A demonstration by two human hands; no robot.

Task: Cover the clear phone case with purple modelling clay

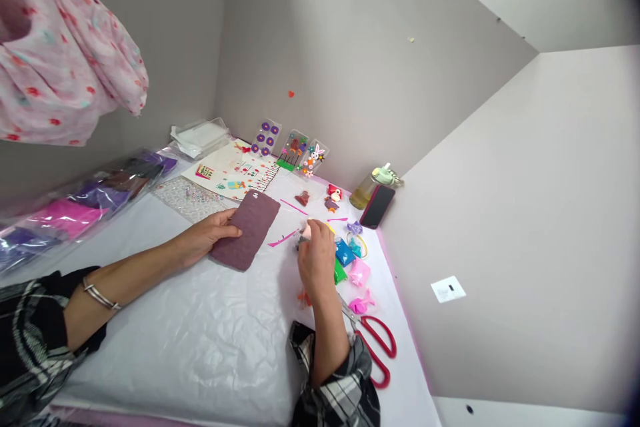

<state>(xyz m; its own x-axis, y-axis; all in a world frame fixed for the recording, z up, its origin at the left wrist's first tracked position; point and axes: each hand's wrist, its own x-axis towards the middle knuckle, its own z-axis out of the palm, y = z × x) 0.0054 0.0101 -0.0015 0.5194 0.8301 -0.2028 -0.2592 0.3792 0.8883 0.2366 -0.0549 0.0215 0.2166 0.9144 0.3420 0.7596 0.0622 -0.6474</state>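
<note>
My left hand (213, 237) is closed on the lower left edge of a phone case (247, 230) with a dull mauve-brown, slightly bumpy surface, its thumb on top. The case is tilted, and its camera cutout is at the top. My right hand (319, 257) is over the small packets of modelling clay, fingers curled in; what they hold, if anything, is hidden. Beside it lie a blue packet (345, 252), a green packet (340, 271) and a pink packet (359, 272). Thin pink modelling tools (283, 239) rest between the hands.
Red-handled scissors (377, 347) lie by my right forearm. Against the wall stand a phone (378, 207), a bottle (363, 193) and decorated clear cases (266, 138). A drawn sheet (225, 170) and bagged clay (75, 213) are at the left. Pink cloth (75, 73) hangs above.
</note>
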